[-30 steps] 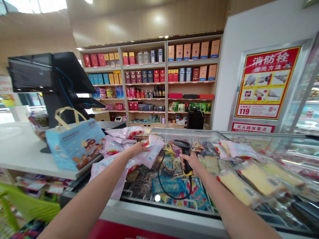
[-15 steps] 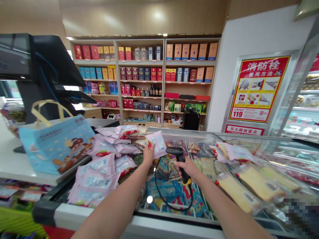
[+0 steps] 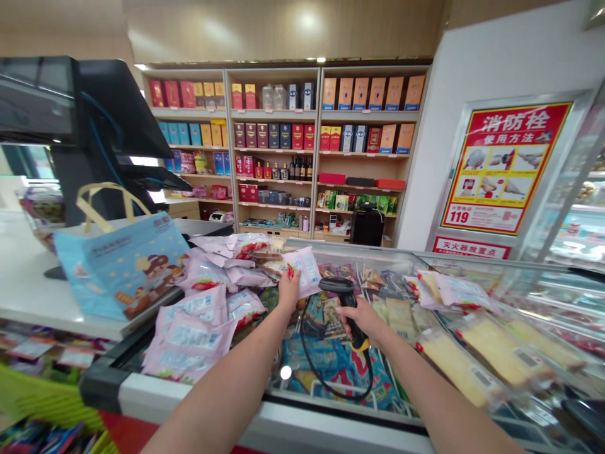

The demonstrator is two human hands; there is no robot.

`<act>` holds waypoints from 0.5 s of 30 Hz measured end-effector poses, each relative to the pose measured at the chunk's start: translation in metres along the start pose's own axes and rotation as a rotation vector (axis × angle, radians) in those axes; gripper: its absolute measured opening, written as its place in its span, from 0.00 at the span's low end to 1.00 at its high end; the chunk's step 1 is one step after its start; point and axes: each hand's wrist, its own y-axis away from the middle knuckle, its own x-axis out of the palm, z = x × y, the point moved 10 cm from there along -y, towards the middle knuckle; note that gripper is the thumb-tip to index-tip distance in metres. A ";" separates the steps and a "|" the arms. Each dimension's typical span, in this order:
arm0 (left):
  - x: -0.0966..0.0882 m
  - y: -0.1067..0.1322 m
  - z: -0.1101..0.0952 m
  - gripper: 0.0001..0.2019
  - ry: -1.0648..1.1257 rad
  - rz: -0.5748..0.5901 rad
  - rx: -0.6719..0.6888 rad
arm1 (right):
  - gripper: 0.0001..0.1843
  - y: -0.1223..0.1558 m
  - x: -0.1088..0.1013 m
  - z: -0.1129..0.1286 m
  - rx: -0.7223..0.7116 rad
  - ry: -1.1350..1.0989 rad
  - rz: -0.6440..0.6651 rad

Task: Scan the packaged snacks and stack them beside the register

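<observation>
My left hand (image 3: 289,287) grips a pink snack packet (image 3: 306,270) by its edge, with the printed back facing me. Close to it on the right, my right hand (image 3: 359,320) is wrapped around the handle of a black and yellow barcode scanner (image 3: 338,285), whose head points toward the packet. The scanner's cable loops down over the glass top. Several similar pink packets (image 3: 193,340) lie in a heap left of my left hand. On the right, more pink packets (image 3: 463,291) and bread packs in clear wrap (image 3: 460,366) rest on the glass.
A glass-topped freezer (image 3: 340,410) with bagged goods inside spans the front. At left, a blue paper bag (image 3: 118,271) stands on the white counter (image 3: 28,277) near a black register screen (image 3: 38,101). Shelves of boxes (image 3: 271,135) and a red fire-hydrant sign (image 3: 505,167) are behind.
The whole view has shifted slightly, so the scene sits a little further right. Both hands keep their holds on the packet and the scanner.
</observation>
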 end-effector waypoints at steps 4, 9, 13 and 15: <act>0.000 -0.001 0.000 0.11 -0.018 0.010 0.010 | 0.13 0.002 0.001 0.003 -0.002 0.012 -0.004; 0.001 0.000 -0.004 0.13 0.004 0.024 0.024 | 0.14 0.001 0.000 0.006 0.005 0.010 0.002; 0.018 0.001 -0.020 0.14 0.036 0.070 0.046 | 0.18 0.000 -0.012 0.021 -0.039 -0.113 -0.052; 0.039 0.005 -0.030 0.16 0.077 0.115 0.040 | 0.21 0.001 -0.021 0.032 -0.053 -0.185 -0.089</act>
